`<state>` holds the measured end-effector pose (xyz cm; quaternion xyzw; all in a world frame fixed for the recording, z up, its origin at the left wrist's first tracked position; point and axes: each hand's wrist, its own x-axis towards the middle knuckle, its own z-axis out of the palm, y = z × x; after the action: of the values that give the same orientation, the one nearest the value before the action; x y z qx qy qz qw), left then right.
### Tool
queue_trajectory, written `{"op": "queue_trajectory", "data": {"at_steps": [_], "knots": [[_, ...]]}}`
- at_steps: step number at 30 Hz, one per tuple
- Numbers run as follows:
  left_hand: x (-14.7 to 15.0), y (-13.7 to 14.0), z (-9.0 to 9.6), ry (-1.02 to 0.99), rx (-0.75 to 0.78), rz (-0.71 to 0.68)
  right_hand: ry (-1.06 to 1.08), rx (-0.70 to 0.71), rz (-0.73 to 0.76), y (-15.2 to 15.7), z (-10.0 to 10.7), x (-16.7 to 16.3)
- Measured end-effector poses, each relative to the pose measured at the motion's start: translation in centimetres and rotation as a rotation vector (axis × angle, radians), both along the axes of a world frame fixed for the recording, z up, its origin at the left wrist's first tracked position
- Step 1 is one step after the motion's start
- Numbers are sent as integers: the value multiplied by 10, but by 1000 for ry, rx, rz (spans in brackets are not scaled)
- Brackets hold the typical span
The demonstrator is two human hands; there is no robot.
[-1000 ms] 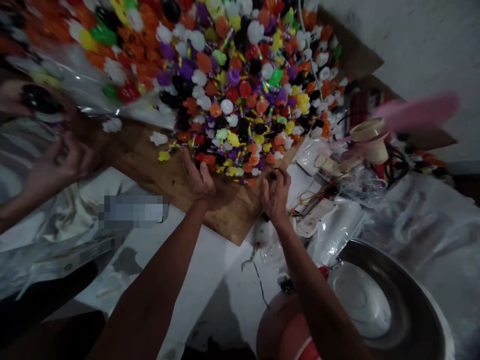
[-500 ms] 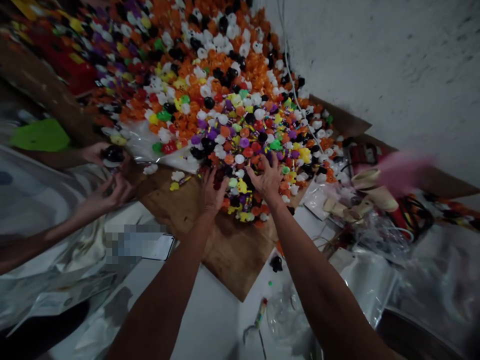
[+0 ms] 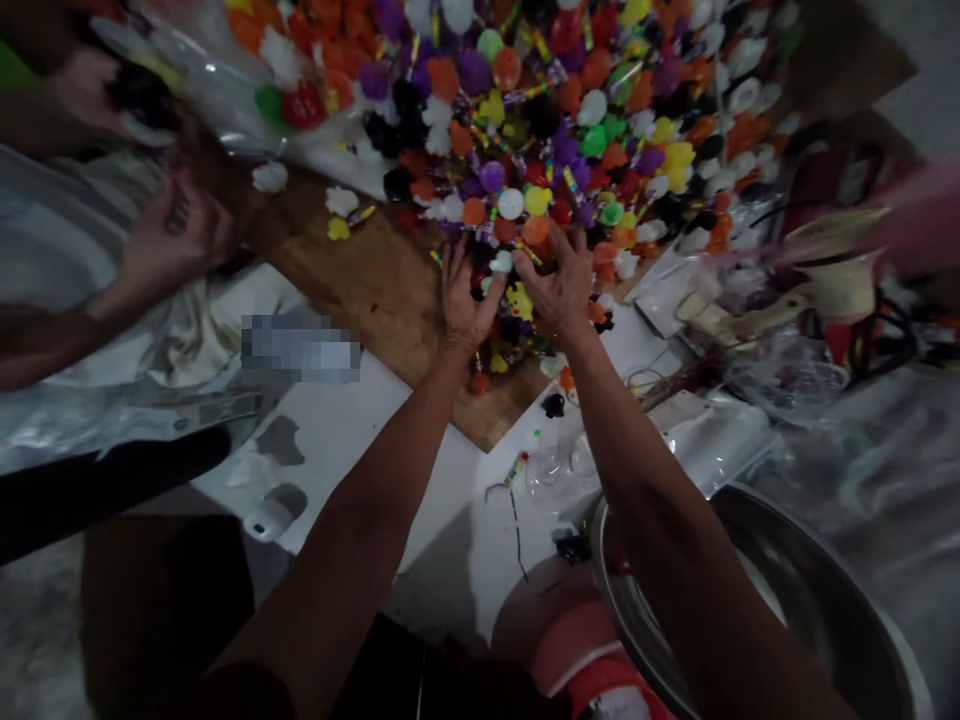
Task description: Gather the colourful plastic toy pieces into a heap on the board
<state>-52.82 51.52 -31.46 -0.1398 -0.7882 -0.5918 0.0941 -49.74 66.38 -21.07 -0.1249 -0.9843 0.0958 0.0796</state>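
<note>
A heap of small coloured plastic pieces (image 3: 491, 178), some on wrapped candy-like tubes, covers the far part of a brown board (image 3: 375, 290). My left hand (image 3: 469, 300) rests at the heap's near left edge, thumb and fingers apart around loose pieces. Facing it, my right hand (image 3: 559, 280) lies on the near right side with its fingers spread and bent, fingertips among the pieces. Between both hands sit a yellow piece (image 3: 519, 300) with a face and a small white piece (image 3: 501, 262). Some fingertips are hidden, and neither hand shows a firm grip.
At left, a co-worker's hands (image 3: 176, 225) are near a black rounded piece (image 3: 142, 97). A metal basin (image 3: 810, 560) stands at lower right. Clear plastic bags (image 3: 720, 440) and a cream-coloured tool (image 3: 836, 270) lie at right. A single tube (image 3: 516, 468) lies on the white surface.
The view has tilted downward and nearer, bringing the metal basin into sight. My hands remain at the heap's near edge and have come closer together.
</note>
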Motion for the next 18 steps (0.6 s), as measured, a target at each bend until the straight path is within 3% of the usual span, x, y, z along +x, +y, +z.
{"op": "queue_trajectory", "data": {"at_steps": [4,10,18], "knots": [[16,6,5,50,-47,41,117,-91,60,7,-4,10],[21,2,8,107,-90,-4,177,-203,106,16,-14,16],[43,-8,29,21,-42,-44,266,-265,11,1,-10,42]]}}
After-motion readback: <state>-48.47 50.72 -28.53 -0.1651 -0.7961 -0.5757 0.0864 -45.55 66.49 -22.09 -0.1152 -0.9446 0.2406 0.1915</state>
